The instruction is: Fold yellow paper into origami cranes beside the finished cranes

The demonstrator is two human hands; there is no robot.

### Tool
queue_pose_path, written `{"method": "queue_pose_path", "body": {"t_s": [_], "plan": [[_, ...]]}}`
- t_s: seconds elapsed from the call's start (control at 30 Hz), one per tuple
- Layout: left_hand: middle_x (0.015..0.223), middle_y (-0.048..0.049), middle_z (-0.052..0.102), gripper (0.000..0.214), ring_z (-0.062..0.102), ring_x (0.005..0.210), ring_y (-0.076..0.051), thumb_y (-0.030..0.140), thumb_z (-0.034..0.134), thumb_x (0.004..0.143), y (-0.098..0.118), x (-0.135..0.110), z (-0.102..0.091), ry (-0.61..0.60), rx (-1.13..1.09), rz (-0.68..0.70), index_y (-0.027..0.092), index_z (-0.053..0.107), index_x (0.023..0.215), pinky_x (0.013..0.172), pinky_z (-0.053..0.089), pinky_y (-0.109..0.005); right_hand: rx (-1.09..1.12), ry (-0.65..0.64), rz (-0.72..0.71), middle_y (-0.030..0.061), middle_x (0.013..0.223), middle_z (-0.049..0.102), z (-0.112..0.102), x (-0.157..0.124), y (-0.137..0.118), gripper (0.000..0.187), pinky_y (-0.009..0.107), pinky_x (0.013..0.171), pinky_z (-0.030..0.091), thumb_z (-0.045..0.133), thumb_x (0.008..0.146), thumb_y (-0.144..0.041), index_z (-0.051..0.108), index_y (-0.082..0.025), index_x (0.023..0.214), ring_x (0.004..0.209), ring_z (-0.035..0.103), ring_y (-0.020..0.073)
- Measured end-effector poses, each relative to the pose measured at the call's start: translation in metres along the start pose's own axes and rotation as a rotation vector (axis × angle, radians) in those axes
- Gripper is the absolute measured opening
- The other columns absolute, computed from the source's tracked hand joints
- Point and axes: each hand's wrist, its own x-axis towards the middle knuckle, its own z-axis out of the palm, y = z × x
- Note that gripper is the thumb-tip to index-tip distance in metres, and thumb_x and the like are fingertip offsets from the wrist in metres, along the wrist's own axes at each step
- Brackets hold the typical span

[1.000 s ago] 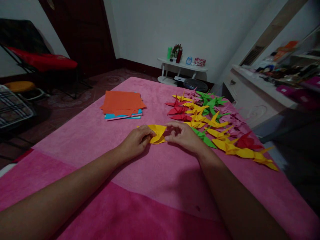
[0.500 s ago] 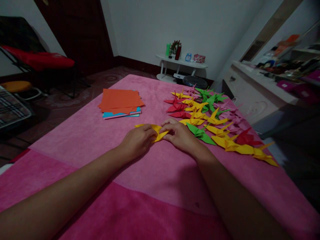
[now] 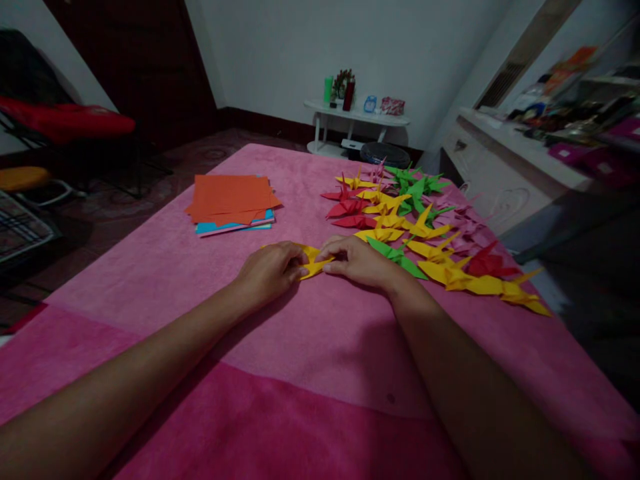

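Observation:
A partly folded yellow origami paper [image 3: 313, 265] lies low over the pink cloth between my two hands. My left hand [image 3: 273, 267] grips its left side with fingers and thumb closed and covers much of that end. At the paper's right tip, my right hand [image 3: 353, 260] pinches it between thumb and fingers. Just right of that hand rests a green paper crane [image 3: 397, 257], beside a yellow paper crane [image 3: 379, 235]. Several more cranes in red, yellow, green and pink spread over the table's right side.
Orange paper sheets [image 3: 230, 197] top a stack with blue and pale sheets on the table's left. Pink cloth [image 3: 300, 333] covers the table. Beyond stand a white side table [image 3: 357, 113], a red chair [image 3: 65, 120] and a cluttered pale dresser [image 3: 520, 167].
The whole view has shifted slightly, so things sit a little further left and up. Both hands stay on the yellow paper; my left thumb now shows on its near side.

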Motion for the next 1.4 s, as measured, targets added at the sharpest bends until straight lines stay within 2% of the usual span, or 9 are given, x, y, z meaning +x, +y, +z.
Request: {"method": "queue_pose_path", "body": {"t_s": [0.2,0.5,0.63,0.93,1.2,1.4], "plan": [[0.090,-0.0054,0.069,0.014,0.060,0.074,-0.017,0.029,0.060,0.083,0.000,0.001,0.002,0.013,0.026,0.006,0.017,0.066,0.087,0.063,0.038,-0.026,0.049,0.012,0.069,0.0017,0.074,0.067,-0.003,0.001,0.000,0.011,0.024,0.062,0.041,0.063,0.075,-0.016,0.074,-0.014,0.078,0.067,0.056,0.0119],[0.092,-0.0059,0.071,0.018,0.061,0.077,-0.018,0.033,0.060,0.085,0.005,-0.001,0.002,0.038,0.086,-0.015,0.017,0.068,0.088,0.062,0.037,-0.027,0.004,0.037,0.133,0.0002,0.065,0.064,0.002,0.003,0.011,0.012,0.021,0.053,0.035,0.063,0.074,-0.021,0.072,-0.014,0.074,0.059,0.052,0.0099],[0.089,-0.0053,0.071,0.018,0.060,0.072,-0.018,0.034,0.062,0.083,0.007,-0.001,0.001,0.030,0.131,-0.032,0.018,0.069,0.086,0.058,0.033,-0.027,-0.031,0.045,0.187,0.0003,0.063,0.064,0.002,0.004,0.008,0.012,0.021,0.051,0.033,0.064,0.072,-0.022,0.073,-0.015,0.072,0.058,0.051,0.0100],[0.091,-0.0044,0.072,0.017,0.060,0.075,-0.019,0.035,0.064,0.081,0.008,0.001,0.000,0.021,0.146,-0.029,0.020,0.071,0.085,0.060,0.034,-0.028,-0.146,0.066,0.280,0.0001,0.056,0.061,0.000,0.004,-0.002,0.011,0.021,0.048,0.032,0.063,0.066,-0.019,0.072,-0.014,0.064,0.054,0.051,0.0100],[0.093,-0.0041,0.071,0.016,0.062,0.078,-0.020,0.034,0.063,0.082,0.013,0.003,-0.004,-0.011,0.196,-0.033,0.020,0.071,0.084,0.060,0.034,-0.029,-0.181,0.114,0.279,-0.0009,0.057,0.061,0.000,0.004,0.002,0.003,0.022,0.048,0.033,0.068,0.064,-0.018,0.068,-0.016,0.063,0.053,0.051,0.0099],[0.098,-0.0029,0.071,0.016,0.063,0.086,-0.021,0.031,0.059,0.085,0.018,-0.001,-0.004,0.014,0.198,-0.006,0.022,0.071,0.089,0.062,0.037,-0.028,-0.195,0.222,0.325,-0.0029,0.062,0.061,0.003,0.004,0.005,0.018,0.022,0.050,0.031,0.073,0.058,-0.015,0.063,-0.019,0.073,0.056,0.051,0.0096]]}}
